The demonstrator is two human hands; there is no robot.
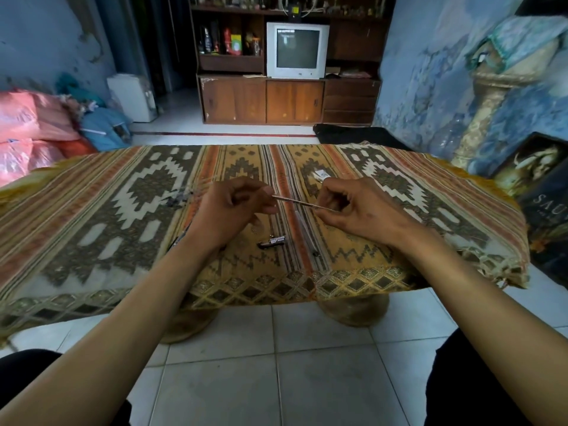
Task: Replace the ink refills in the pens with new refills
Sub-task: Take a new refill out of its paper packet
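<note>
A thin ink refill (294, 202) is held level above the patterned tablecloth (123, 192). My left hand (229, 210) pinches its left end between thumb and fingers. My right hand (353, 207) pinches its right end. Below the hands a clear pen barrel (305, 233) lies on the cloth, pointing toward me. A small dark pen part with a white label (273, 241) lies just left of it. Another pen (181, 235) shows partly under my left wrist. A small white packet (319, 175) lies beyond my right hand.
Some dark small pieces (179, 199) lie on the cloth left of my left hand. The low table's near edge (276, 287) drops to a tiled floor (276, 364). A wooden cabinet with a TV (296, 50) stands beyond. Pink sacks (27, 130) lie at the left.
</note>
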